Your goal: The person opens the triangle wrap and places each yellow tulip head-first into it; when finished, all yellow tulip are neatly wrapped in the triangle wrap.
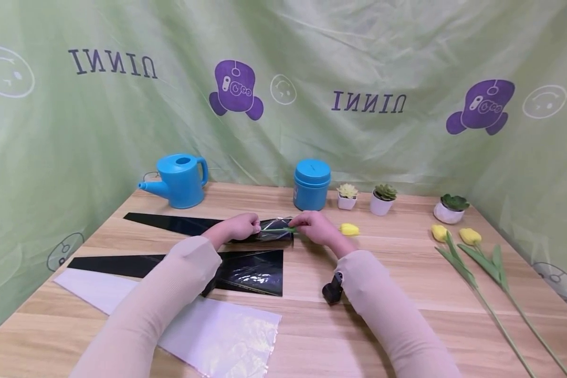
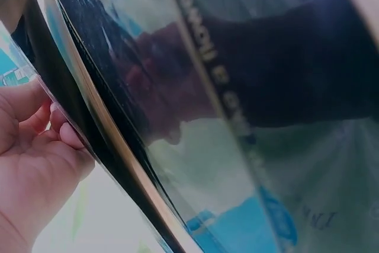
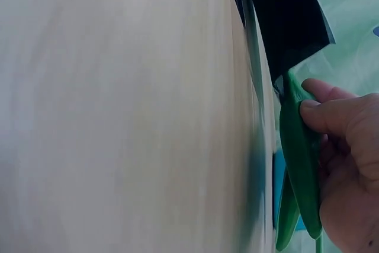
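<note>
In the head view my right hand (image 1: 315, 228) pinches a yellow tulip (image 1: 349, 229) where its leaves meet the stem; the bloom points right. The right wrist view shows thumb and fingers on its green leaves (image 3: 300, 164), just below a black flap. The green stem (image 1: 274, 230) runs left along a black plastic flower sleeve (image 1: 269, 238), whose edge my left hand (image 1: 238, 227) grips. Curled fingers of that hand (image 2: 41, 128) meet the sleeve's edge in the left wrist view. How far the stem reaches inside is hard to tell.
Another black sleeve (image 1: 252, 273) and a white sleeve (image 1: 231, 336) lie nearer on the table. Two yellow tulips (image 1: 477, 299) lie at the right. Along the back stand a blue watering can (image 1: 181, 181), a blue canister (image 1: 311, 186) and small potted succulents (image 1: 381, 200).
</note>
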### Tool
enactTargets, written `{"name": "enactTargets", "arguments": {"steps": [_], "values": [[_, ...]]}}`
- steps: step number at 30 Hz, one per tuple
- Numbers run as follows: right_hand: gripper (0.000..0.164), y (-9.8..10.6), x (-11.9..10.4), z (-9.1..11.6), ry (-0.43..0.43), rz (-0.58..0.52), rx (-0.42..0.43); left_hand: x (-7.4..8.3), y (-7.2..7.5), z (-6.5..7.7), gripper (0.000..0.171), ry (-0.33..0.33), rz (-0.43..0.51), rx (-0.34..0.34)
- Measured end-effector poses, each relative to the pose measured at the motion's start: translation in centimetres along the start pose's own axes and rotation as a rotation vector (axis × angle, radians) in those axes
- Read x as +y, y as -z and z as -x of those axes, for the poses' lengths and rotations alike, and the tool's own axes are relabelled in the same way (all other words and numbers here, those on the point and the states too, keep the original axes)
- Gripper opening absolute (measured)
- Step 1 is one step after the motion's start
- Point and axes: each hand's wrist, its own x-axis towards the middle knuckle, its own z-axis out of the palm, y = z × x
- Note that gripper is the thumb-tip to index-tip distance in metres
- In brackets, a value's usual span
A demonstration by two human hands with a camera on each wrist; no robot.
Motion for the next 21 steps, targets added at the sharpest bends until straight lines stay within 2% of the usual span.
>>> {"name": "enactTargets", "arguments": {"steps": [7,12,17,21], "values": [[0.022,-1.0,-0.3,-0.4,-0.065,-0.070,0.028,0.2,-0.3,-0.2,0.018,0.012,0.039,-0.012],[0.021,-1.1,-0.1,-0.5,-0.112,-0.076,0.029,0.1,-0.5,-0.2,0.019,0.038,0.083,-0.016],[0.024,-0.2,0.2,-0.2,-0.132,-0.048,-0.004,-0.3,-0.9,-0.2,0.018,0.047,0.154,-0.016],[0.028,1.3,1.0,0.4,-0.125,-0.022,-0.063,-0.5,-1.0,-0.3,0.016,0.061,0.183,-0.015]]}}
